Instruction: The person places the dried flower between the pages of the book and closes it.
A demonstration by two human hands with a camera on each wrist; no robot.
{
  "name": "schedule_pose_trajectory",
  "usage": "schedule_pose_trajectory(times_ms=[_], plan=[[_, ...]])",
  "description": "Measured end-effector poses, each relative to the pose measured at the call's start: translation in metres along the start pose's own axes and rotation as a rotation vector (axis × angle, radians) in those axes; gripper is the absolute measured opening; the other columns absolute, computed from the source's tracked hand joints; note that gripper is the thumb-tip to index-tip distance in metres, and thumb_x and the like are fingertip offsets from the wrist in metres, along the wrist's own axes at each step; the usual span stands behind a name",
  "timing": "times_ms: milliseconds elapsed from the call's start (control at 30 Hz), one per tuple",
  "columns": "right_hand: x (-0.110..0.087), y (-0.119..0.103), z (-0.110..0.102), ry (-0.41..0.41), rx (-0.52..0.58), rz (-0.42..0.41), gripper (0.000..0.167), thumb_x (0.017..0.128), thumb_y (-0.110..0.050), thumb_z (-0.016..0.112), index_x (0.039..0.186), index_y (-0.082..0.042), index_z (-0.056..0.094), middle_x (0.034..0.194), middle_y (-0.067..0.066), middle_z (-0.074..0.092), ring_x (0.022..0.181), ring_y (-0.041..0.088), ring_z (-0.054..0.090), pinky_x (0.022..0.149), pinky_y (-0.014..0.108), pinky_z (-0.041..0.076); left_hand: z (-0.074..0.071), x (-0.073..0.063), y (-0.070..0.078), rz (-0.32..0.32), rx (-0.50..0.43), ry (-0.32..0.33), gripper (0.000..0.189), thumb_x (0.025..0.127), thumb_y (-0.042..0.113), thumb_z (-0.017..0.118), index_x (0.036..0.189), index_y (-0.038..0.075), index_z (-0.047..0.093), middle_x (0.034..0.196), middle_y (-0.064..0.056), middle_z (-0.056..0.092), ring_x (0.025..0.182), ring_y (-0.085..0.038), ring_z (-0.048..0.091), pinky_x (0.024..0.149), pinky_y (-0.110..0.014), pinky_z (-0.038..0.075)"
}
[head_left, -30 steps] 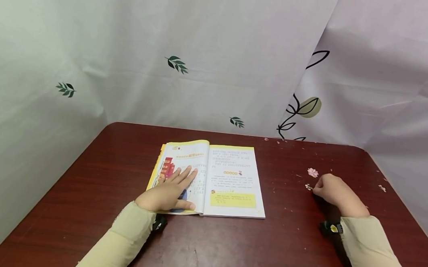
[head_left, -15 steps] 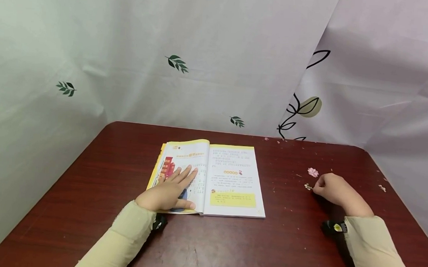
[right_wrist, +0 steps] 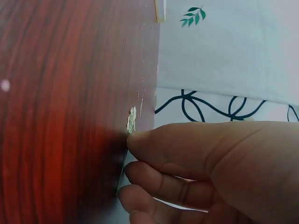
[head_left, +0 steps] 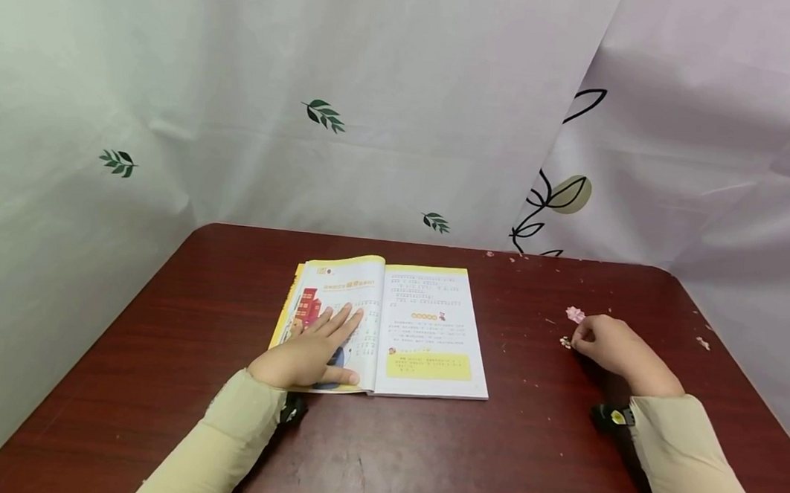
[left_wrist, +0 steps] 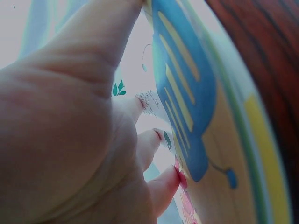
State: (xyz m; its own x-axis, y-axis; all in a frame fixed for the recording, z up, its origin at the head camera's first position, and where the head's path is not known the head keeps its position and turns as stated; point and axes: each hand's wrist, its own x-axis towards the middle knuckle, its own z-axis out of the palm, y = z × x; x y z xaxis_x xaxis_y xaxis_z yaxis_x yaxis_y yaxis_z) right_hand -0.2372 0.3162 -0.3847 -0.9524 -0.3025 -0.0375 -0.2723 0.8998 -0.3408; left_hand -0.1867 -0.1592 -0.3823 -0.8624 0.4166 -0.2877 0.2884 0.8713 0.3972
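Observation:
An open book (head_left: pixel 429 367) lies on the dark red table. My left hand (head_left: pixel 316 350) rests spread on its left page, fingers extended over the picture of red buildings. In the left wrist view, the fingertips touch the page beside a blue printed shape (left_wrist: pixel 187 102). Off to the right, my right hand (head_left: pixel 620 351) pinches a small whitish flower sprig (right_wrist: pixel 132 119) at the tabletop, thumb and index finger curled together. A thin stem runs down past the fingertips in the right wrist view. Just beyond that hand lies a pink flower (head_left: pixel 575 315).
Several petal and flower crumbs are scattered over the right side of the table (head_left: pixel 424 456), including a pale piece (head_left: pixel 703 342) near its right edge. Behind the far edge hangs a white curtain (head_left: pixel 372 178) printed with leaves.
My right hand has shifted slightly, and a small gap now shows between its curled thumb and index finger. The left hand and book have stayed in place.

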Motion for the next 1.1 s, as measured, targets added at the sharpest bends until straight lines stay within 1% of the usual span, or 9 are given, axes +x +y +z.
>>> schedule_pose_trajectory(times_ms=[167, 300, 400, 567, 700, 800, 867, 967, 1100], plan=[[0.0, 0.0, 0.002, -0.053, -0.014, -0.023, 0.018, 0.094, -0.002, 0.059, 0.076, -0.004, 0.058, 0.069, 0.001, 0.052, 0.062, 0.015, 0.045, 0.063, 0.034, 0.041, 0.002, 0.001, -0.002, -0.009, 0.009, -0.014, 0.103, 0.09, 0.053, 0.07, 0.165, 0.015, 0.01, 0.17, -0.01, 0.003, 0.155, -0.04, 0.004, 0.115, -0.071, 0.013], [0.0, 0.001, 0.002, -0.075, -0.02, -0.031, 0.018, 0.096, -0.002, 0.058, 0.078, -0.004, 0.057, 0.071, 0.001, 0.05, 0.064, 0.015, 0.045, 0.065, 0.035, 0.041, 0.001, 0.001, -0.002, -0.003, 0.0, -0.008, 0.104, 0.089, 0.053, 0.071, 0.164, 0.014, 0.012, 0.17, -0.012, 0.005, 0.154, -0.042, 0.005, 0.114, -0.072, 0.013], [0.001, 0.001, 0.002, -0.05, -0.019, -0.043, 0.017, 0.095, -0.001, 0.058, 0.078, -0.004, 0.055, 0.072, 0.001, 0.05, 0.065, 0.015, 0.044, 0.065, 0.035, 0.04, 0.001, -0.001, -0.001, -0.003, -0.004, 0.0, 0.103, 0.089, 0.052, 0.072, 0.164, 0.011, 0.014, 0.17, -0.013, 0.007, 0.154, -0.043, 0.007, 0.112, -0.075, 0.013], [0.0, 0.001, 0.001, 0.026, -0.01, -0.037, 0.014, 0.094, -0.002, 0.059, 0.082, -0.004, 0.052, 0.075, 0.002, 0.05, 0.066, 0.016, 0.045, 0.066, 0.036, 0.04, 0.0, -0.002, 0.0, -0.013, 0.005, 0.003, 0.103, 0.089, 0.052, 0.072, 0.164, 0.012, 0.014, 0.17, -0.012, 0.008, 0.154, -0.043, 0.008, 0.112, -0.075, 0.013], [-0.001, 0.001, 0.002, 0.061, 0.032, -0.036, 0.015, 0.092, -0.002, 0.061, 0.081, -0.007, 0.052, 0.072, 0.0, 0.051, 0.065, 0.015, 0.046, 0.063, 0.034, 0.038, 0.0, -0.002, 0.0, -0.008, 0.008, 0.009, 0.102, 0.089, 0.052, 0.072, 0.164, 0.012, 0.015, 0.17, -0.013, 0.008, 0.154, -0.043, 0.008, 0.112, -0.076, 0.012], [0.0, 0.001, 0.003, 0.065, 0.086, -0.03, 0.013, 0.091, -0.003, 0.065, 0.081, -0.007, 0.057, 0.074, -0.001, 0.059, 0.068, 0.014, 0.053, 0.064, 0.034, 0.043, 0.0, -0.002, 0.001, -0.005, 0.004, 0.011, 0.102, 0.089, 0.051, 0.072, 0.164, 0.012, 0.015, 0.17, -0.013, 0.009, 0.154, -0.043, 0.008, 0.112, -0.075, 0.013], [0.001, 0.0, 0.003, 0.066, 0.133, -0.015, 0.009, 0.091, -0.003, 0.067, 0.084, -0.005, 0.061, 0.078, 0.0, 0.064, 0.071, 0.015, 0.058, 0.065, 0.033, 0.047, 0.0, -0.002, 0.001, -0.003, 0.001, 0.01, 0.102, 0.089, 0.051, 0.072, 0.164, 0.011, 0.016, 0.17, -0.014, 0.009, 0.153, -0.044, 0.009, 0.112, -0.075, 0.014], [0.002, -0.004, 0.003, 0.059, 0.254, 0.017, 0.004, 0.092, -0.002, 0.07, 0.092, 0.0, 0.066, 0.083, 0.004, 0.07, 0.074, 0.017, 0.064, 0.066, 0.031, 0.053, 0.0, -0.002, 0.001, -0.002, -0.001, 0.01, 0.102, 0.089, 0.051, 0.073, 0.164, 0.011, 0.016, 0.17, -0.014, 0.01, 0.153, -0.044, 0.009, 0.113, -0.074, 0.014], [0.003, -0.012, 0.004, 0.062, 0.45, 0.069, 0.009, 0.093, 0.0, 0.069, 0.099, 0.007, 0.067, 0.085, 0.011, 0.073, 0.071, 0.02, 0.068, 0.064, 0.028, 0.058, 0.0, -0.002, 0.001, 0.0, -0.002, 0.011, 0.102, 0.089, 0.05, 0.072, 0.164, 0.011, 0.016, 0.17, -0.014, 0.009, 0.153, -0.044, 0.009, 0.113, -0.074, 0.015]])
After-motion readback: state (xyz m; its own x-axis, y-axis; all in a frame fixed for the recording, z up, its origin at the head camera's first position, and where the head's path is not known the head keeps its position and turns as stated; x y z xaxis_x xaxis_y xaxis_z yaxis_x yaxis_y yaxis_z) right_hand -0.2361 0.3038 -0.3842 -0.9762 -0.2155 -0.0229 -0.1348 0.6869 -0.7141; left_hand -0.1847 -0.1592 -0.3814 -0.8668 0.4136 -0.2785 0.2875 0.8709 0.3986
